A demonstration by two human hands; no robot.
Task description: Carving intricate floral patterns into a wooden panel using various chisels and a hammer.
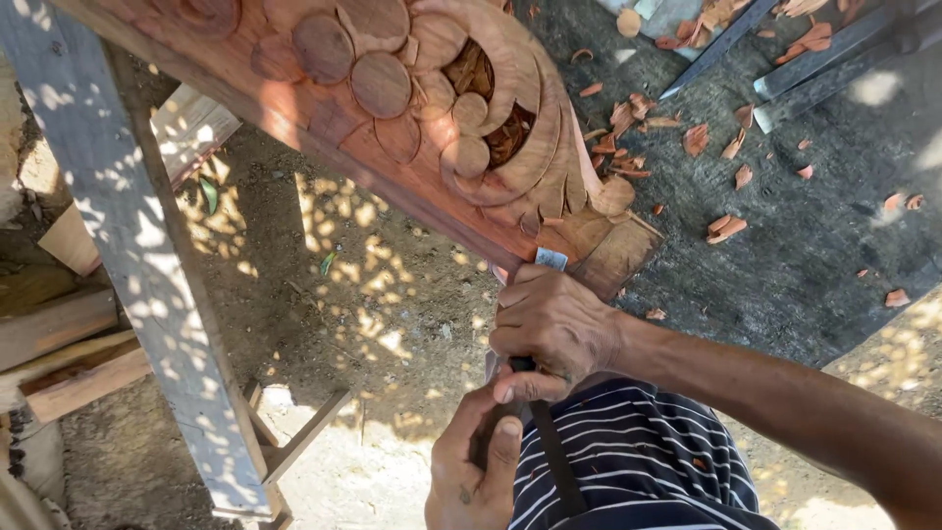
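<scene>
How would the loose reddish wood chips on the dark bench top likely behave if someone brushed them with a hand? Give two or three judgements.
The wood chips look thin and curled, so they are probably very light and would scatter easily. Their thin edges suggest they would snap rather than bend. The flatter ones would likely slide on the bench top, not roll.

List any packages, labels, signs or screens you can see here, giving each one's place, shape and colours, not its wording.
None: no package, label, sign or screen shows.
Nearest likeness: the chisel, its pale grey blade tip above the right hand, against the reddish carved wood.
</scene>
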